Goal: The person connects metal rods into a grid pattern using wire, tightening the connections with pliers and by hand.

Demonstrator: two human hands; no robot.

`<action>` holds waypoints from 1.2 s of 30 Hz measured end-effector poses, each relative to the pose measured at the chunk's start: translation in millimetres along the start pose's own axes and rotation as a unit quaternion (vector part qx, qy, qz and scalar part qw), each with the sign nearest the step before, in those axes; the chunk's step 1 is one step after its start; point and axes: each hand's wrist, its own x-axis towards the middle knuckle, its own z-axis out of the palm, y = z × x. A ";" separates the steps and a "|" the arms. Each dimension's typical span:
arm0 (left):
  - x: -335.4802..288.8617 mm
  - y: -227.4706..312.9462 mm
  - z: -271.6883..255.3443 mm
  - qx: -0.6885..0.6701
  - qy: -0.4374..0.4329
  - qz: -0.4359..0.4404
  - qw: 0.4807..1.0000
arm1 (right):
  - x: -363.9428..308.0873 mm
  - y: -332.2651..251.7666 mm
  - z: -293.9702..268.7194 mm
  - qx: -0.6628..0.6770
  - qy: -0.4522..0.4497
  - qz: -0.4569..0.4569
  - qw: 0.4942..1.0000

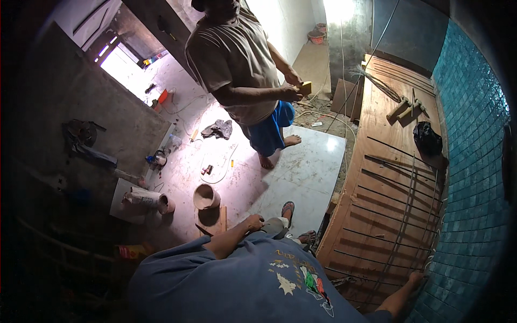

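The left hand (253, 222) is resting closed on the person's knee, gripping nothing visible. The right hand (416, 278) is pressing on the wooden formwork board (385, 177), its grip unclear. The board's long axis is running away from the person, alongside the blue tiled wall (474, 161); open tile floor (301, 172) is lying left.

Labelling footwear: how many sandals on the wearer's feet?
2: both dark sandals lie on the pale floor tile, one just above the knee, the other lower right. More may be hidden.
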 end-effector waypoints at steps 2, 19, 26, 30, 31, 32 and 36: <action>-0.7 4.1 -10.4 0.014 0.002 0.003 1.000 | -13.7 -5.9 -0.6 0.006 0.032 0.027 0.999; -300.9 -414.7 -199.1 -0.559 0.589 -0.282 0.511 | 4.7 -16.3 -14.9 -0.031 -0.069 -0.074 0.994; -233.7 -320.3 -88.9 -0.432 0.170 -0.436 0.771 | 0.3 -82.9 -7.8 0.102 -0.023 0.095 0.990; -143.3 -159.4 -67.1 -0.396 -0.053 -0.270 0.876 | 39.6 -25.0 5.6 0.148 -0.030 0.075 0.986; -142.2 -145.6 -55.1 -0.390 -0.062 -0.253 0.883 | 31.9 -33.5 11.1 0.146 -0.024 0.081 0.986; -163.6 -148.2 -36.9 -0.393 -0.071 -0.252 0.881 | 25.8 -48.6 15.1 0.133 -0.028 0.068 0.988; -154.1 -116.0 -40.9 -0.389 0.024 -0.218 0.895 | 12.2 -42.5 7.7 0.141 -0.004 0.088 0.986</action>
